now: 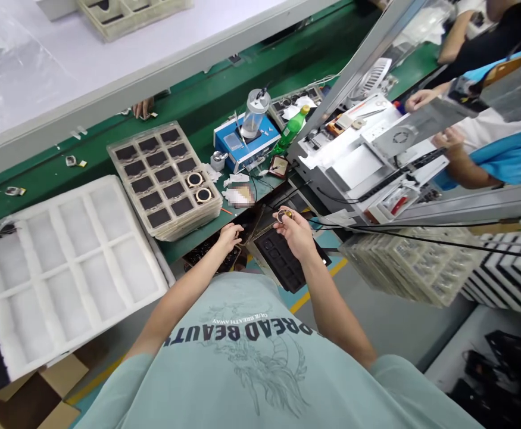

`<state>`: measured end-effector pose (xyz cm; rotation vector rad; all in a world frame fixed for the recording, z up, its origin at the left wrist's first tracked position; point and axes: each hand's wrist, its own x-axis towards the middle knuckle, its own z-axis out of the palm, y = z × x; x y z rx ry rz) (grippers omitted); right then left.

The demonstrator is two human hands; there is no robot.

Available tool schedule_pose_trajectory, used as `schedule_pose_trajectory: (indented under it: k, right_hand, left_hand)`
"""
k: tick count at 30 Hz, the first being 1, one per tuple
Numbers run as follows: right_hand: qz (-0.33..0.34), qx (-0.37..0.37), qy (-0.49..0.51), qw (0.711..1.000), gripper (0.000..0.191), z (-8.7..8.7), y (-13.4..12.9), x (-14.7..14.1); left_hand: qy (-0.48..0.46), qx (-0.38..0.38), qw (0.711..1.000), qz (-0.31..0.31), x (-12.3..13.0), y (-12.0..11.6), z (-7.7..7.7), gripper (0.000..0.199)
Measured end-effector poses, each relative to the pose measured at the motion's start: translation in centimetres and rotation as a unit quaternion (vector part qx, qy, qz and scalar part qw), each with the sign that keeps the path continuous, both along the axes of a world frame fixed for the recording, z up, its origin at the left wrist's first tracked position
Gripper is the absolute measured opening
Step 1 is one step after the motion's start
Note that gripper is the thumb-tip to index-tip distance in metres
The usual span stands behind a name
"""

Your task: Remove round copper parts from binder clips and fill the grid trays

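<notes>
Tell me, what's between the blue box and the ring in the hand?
In the head view, a small dark square part and black cables on the green bench.

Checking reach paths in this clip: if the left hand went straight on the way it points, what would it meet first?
Probably the stack of clear plastic trays with dark square pockets, just beyond the left hand on the green bench; depth is unclear.

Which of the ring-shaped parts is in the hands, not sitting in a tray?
The small ring part pinched in the right hand, above the black tray. The other two rings lie in pockets of the stacked tray.
</notes>
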<state>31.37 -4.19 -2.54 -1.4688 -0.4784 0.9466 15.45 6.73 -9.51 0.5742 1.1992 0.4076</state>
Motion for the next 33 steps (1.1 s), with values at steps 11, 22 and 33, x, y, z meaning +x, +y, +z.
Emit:
schedule_pose_trajectory:
  k: [11,22,33]
  right_hand:
    - [0.140,-0.007,-0.095,0.986,0.028,2.5,6.8,-2.4]
    - [0.260,0.109,-0.469,0.837,0.034,3.2,26.4,-9.3]
    - [0.265,0.093,-0.710,0.646,0.036,1.3,24.8,-8.3]
  left_hand:
    - [-0.034,-0.011,0.999,0.004,-8.2,-2.5,3.7,0.024]
    - [-0.064,0.017,0.990,0.124,-18.0,-6.7,8.4,0.012]
    - [-0.043,0.010,0.958,0.283,-22.0,-6.7,8.5,0.021]
